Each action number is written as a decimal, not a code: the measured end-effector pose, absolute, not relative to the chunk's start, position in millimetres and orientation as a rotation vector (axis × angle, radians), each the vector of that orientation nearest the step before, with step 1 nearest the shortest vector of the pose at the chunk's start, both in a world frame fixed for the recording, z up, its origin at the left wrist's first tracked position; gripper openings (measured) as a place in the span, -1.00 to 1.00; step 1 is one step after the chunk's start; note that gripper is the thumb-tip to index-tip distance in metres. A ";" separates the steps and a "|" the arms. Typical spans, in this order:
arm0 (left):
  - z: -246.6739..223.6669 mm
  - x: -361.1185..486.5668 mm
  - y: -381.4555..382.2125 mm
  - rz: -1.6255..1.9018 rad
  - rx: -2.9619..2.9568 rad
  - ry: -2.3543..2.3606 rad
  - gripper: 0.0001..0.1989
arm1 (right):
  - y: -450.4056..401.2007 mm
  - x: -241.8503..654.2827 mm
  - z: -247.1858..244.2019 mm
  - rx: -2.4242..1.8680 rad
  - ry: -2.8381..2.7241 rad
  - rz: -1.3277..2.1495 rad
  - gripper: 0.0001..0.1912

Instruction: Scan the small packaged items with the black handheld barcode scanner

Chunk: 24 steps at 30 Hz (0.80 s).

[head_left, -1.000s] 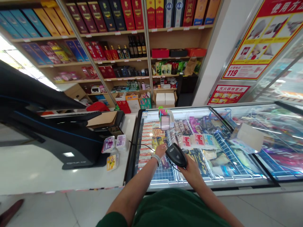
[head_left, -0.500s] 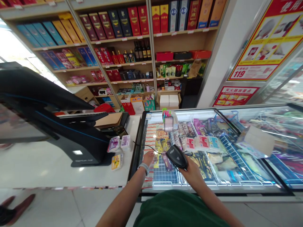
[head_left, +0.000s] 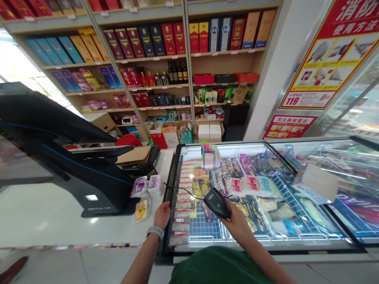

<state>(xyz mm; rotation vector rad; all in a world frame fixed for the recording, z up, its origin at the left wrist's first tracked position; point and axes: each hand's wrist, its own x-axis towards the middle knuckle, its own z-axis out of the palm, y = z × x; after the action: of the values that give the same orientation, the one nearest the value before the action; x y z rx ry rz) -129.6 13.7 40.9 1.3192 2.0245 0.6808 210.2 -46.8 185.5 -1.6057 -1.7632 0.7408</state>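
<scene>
My right hand (head_left: 233,216) is wrapped round a black handheld scanner (head_left: 217,203) above the glass top of the freezer. The scanner's black cable (head_left: 186,190) runs left to the freezer's edge. My left hand (head_left: 162,215), with a grey watch on the wrist, is by the freezer's left rim, its fingers curled; whether they hold anything is too small to tell. Left of it on the white counter lie a yellow-labelled pack (head_left: 142,209) and two purple-labelled packs (head_left: 139,186), (head_left: 154,184).
A large black terminal (head_left: 97,185) stands on the white counter (head_left: 38,221). The freezer (head_left: 204,225) holds packaged goods under glass. An open carton (head_left: 318,183) rests on its right part. Shelves of boxes and bottles stand behind. A shoe (head_left: 14,270) shows at the lower left.
My left hand has moved left from over the freezer glass to its left rim beside the packs. The scanner stays in my right hand. The view has tilted up slightly.
</scene>
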 end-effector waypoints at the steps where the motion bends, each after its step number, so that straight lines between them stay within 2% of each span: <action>1: 41.1 -138.8 10.0 0.701 1.328 2.035 -0.64 | -46.6 209.9 185.5 -1.603 -1.769 0.745 -0.64; 10: 48.9 -183.2 -15.7 0.554 1.625 2.451 -0.62 | -45.4 206.0 186.3 -1.624 -1.811 0.804 -0.58; 15: 48.9 -183.8 -23.5 0.399 1.507 2.731 -0.47 | -46.6 203.3 192.3 -1.598 -1.795 0.824 -0.58; 19: 36.5 -188.2 -25.9 0.323 1.359 2.802 -0.38 | -47.0 204.0 194.8 -1.607 -1.782 0.828 -0.56; 24: 29.6 -194.1 -27.9 0.243 1.293 2.757 -0.40 | -46.9 205.8 192.5 -1.600 -1.777 0.836 -0.58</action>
<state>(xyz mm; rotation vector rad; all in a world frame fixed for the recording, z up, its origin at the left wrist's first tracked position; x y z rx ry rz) -194.1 -27.9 29.6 1.2932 2.7571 0.2427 205.8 -46.9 192.5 -1.6001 -1.7775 0.8364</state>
